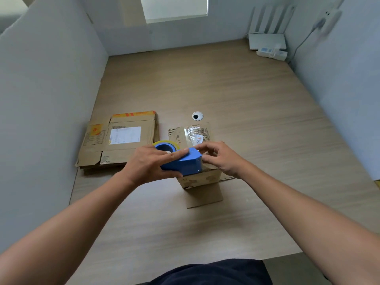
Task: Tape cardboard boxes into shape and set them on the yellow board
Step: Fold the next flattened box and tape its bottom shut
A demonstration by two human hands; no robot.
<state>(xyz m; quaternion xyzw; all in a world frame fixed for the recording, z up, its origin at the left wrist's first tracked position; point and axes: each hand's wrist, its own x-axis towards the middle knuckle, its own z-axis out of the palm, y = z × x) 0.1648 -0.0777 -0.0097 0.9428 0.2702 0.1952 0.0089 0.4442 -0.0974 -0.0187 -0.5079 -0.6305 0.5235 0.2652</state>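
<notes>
Blue plastic tape dispenser (pixel 181 162), gripped in left hand (pixel 148 164), over small brown cardboard box (pixel 200 181); right hand (pixel 223 159) at its mouth, grip unclear. Ten o'clock on bench (pixel 246 95): flattened cardboard stack (pixel 121 140).

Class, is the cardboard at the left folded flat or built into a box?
Flat: the cardboard lies level on the desk, flaps spread out.

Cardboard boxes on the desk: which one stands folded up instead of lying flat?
The small box under the blue tape dispenser; the labelled stack at left lies flat.
</notes>
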